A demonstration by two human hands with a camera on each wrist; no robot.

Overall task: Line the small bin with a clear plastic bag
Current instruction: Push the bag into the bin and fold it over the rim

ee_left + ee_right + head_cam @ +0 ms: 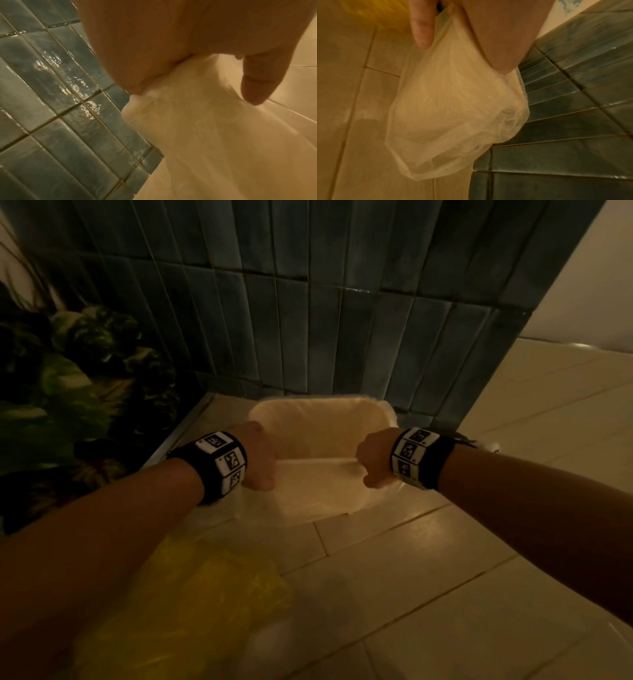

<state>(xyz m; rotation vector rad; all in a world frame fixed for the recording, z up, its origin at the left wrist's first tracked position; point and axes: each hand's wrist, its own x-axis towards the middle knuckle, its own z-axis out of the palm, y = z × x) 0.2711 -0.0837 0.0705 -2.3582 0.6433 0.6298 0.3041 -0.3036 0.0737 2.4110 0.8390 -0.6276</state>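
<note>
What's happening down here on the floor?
A person is fitting a clear plastic bag into a small bin that stands on the floor tiles against a dark tiled wall. The left hand and the right hand each grip the bag's near edge and hold it taut between them over the bin's opening. The far edge already looks folded over the bin's rim. A yellow bag lies on the floor nearby.
</note>
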